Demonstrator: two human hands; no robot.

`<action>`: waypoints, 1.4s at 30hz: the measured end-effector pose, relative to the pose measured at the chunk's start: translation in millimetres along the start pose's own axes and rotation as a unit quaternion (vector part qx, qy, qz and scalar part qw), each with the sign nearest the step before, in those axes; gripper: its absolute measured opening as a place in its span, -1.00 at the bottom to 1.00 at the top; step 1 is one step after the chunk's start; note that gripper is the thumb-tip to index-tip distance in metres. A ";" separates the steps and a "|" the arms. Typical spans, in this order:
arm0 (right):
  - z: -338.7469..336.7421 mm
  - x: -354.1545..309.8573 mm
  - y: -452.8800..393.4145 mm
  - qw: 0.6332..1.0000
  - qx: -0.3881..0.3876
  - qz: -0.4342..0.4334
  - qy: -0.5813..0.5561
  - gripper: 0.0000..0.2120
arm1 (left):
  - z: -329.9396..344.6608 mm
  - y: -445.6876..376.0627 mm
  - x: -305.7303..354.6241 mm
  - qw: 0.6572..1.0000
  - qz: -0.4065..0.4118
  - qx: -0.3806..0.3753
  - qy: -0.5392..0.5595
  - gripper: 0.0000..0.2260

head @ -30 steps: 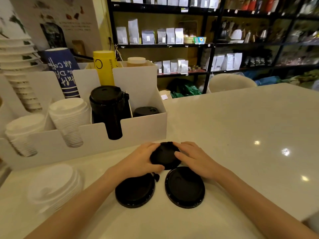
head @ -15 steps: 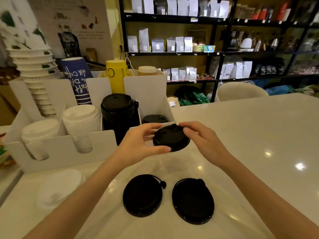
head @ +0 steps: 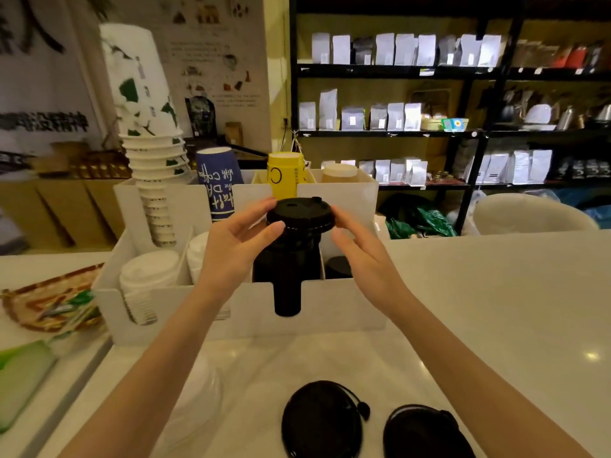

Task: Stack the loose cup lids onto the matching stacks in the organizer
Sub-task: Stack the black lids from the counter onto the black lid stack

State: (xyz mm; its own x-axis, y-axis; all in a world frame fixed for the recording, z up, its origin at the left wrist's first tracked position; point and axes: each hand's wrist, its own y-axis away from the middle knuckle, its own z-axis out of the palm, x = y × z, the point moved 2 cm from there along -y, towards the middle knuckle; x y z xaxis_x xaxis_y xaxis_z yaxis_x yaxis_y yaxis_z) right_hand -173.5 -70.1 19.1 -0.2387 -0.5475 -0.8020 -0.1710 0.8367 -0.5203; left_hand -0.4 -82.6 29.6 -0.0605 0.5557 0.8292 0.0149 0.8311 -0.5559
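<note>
I hold a black cup lid (head: 301,215) level on top of the tall black lid stack (head: 287,276) in the white organizer (head: 334,304). My left hand (head: 236,247) pinches the lid's left rim between thumb and fingers. My right hand (head: 362,256) touches its right rim with the fingertips. Two loose black lids (head: 322,421) (head: 426,433) lie on the counter near me, between my forearms. A loose pile of white lids (head: 195,401) sits left of them, partly behind my left arm. White lid stacks (head: 145,279) fill the organizer's left slots.
A short black lid stack (head: 337,267) sits in the organizer's right slot. Paper cup stacks, white patterned (head: 152,166), blue (head: 216,183) and yellow (head: 286,175), stand in its back row. A tray with packets (head: 49,302) lies at the left. Shelves line the back wall.
Both hands lifted the black lid off the counter and carried it up and away from me, onto the tall black stack. The view tilted up with them.
</note>
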 end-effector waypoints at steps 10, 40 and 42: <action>24.0 27.8 -2.7 0.993 -0.055 0.028 0.100 -0.54 | -10.2 -13.0 -28.5 0.984 -0.017 -0.038 -0.172 -0.67; 11.5 13.7 136.5 0.878 -0.265 0.093 0.389 -0.25 | 18.5 6.8 -32.6 0.872 0.044 -0.090 -0.480 -0.55; 9.6 15.6 151.4 0.862 -0.277 0.098 0.413 -0.21 | 19.6 17.4 -31.9 0.868 0.051 -0.102 -0.484 -0.53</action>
State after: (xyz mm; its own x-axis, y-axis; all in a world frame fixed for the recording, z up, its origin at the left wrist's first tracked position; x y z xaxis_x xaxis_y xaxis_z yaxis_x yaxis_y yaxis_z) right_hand -193.9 48.1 -75.0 -0.8750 -0.4101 -0.2574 -0.4257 0.9048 0.0056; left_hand -17.8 -86.3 -7.7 -0.8563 0.4308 0.2847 0.2401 0.8203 -0.5190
